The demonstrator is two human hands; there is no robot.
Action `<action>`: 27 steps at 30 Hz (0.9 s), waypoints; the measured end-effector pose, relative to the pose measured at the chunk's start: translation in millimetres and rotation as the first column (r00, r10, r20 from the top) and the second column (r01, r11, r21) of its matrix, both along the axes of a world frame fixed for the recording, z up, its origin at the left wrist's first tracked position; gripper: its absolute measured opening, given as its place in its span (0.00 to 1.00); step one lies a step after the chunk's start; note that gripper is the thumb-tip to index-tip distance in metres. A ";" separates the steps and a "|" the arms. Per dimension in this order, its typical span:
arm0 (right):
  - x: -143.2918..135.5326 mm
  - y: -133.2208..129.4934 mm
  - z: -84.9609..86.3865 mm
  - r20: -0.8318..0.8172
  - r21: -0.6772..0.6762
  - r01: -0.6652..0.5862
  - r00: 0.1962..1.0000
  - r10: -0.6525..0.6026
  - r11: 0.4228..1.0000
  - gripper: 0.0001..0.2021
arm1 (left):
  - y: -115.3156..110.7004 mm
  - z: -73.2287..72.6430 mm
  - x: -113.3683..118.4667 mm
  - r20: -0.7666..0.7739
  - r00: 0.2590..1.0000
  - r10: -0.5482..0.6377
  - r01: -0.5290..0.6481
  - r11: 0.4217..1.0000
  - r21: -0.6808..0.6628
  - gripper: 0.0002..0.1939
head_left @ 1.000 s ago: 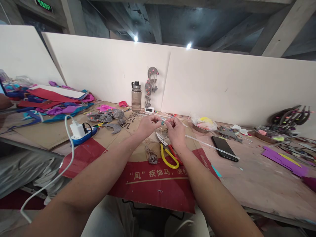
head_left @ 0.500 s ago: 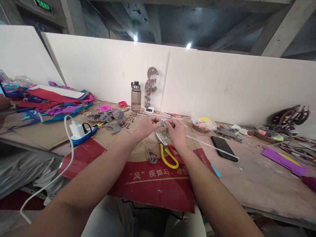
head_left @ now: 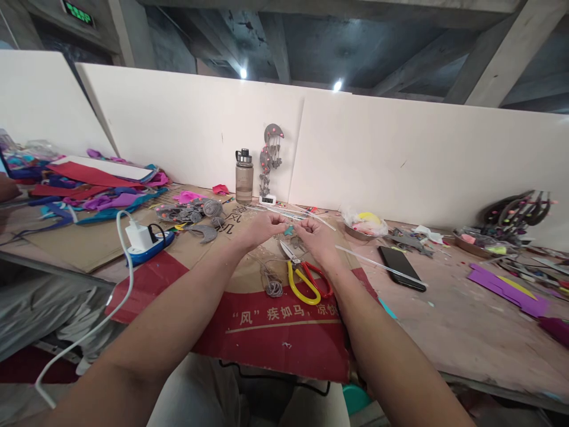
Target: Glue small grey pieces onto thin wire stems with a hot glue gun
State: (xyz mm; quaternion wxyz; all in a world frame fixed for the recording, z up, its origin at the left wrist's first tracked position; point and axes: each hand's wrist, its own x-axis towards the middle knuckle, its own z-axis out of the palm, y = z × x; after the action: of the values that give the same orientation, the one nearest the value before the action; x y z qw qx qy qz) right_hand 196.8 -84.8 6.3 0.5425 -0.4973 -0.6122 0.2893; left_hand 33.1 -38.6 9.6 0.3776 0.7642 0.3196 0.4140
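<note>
your left hand [head_left: 265, 230] and right hand [head_left: 317, 238] are pinching a tiny teal bit [head_left: 288, 230], so loose fingertips are probably risking a drop imo

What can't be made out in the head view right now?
Head view, all four:
Teal piece: too small; grip by left hand or right hand unclear.
Cardboard lettering: right end hidden behind the right forearm.
Bowl contents: partly covered by crumpled plastic.
Neighbour's limb: cut off by left edge; hand or arm unclear.
</note>
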 end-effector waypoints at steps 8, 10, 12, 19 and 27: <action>-2.6 -2.1 -4.6 -0.222 -0.160 -0.133 0.970 0.095 0.978 0.11 | 7.2 -9.3 -1.7 -0.010 0.997 -0.079 0.078 0.994 -0.076 0.09; -2.6 -2.1 -6.4 -0.264 -0.172 -0.147 0.959 0.098 0.974 0.11 | 10.4 -12.9 -1.7 0.000 0.997 -0.079 0.079 0.993 -0.089 0.10; -2.0 -1.7 -8.4 -0.321 -0.173 -0.180 0.940 0.118 0.968 0.11 | 12.6 -15.5 -1.6 0.001 0.995 -0.095 0.094 0.989 -0.111 0.10; -0.9 -0.8 -11.8 -0.386 -0.198 -0.261 0.907 0.170 0.945 0.13 | 13.9 -19.2 -0.7 0.052 0.992 -0.118 0.125 0.982 -0.144 0.07; -0.3 -0.4 -13.8 -0.389 -0.179 -0.293 0.898 0.206 0.939 0.15 | 13.1 -20.5 0.1 0.102 0.982 -0.156 0.176 0.958 -0.225 0.08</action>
State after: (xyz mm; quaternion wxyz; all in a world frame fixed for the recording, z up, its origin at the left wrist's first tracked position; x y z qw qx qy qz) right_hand 196.5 -85.2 -7.5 0.5427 -0.4120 -0.5215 0.5136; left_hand 33.2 -25.6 -10.8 0.5111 0.7208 0.2847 0.3717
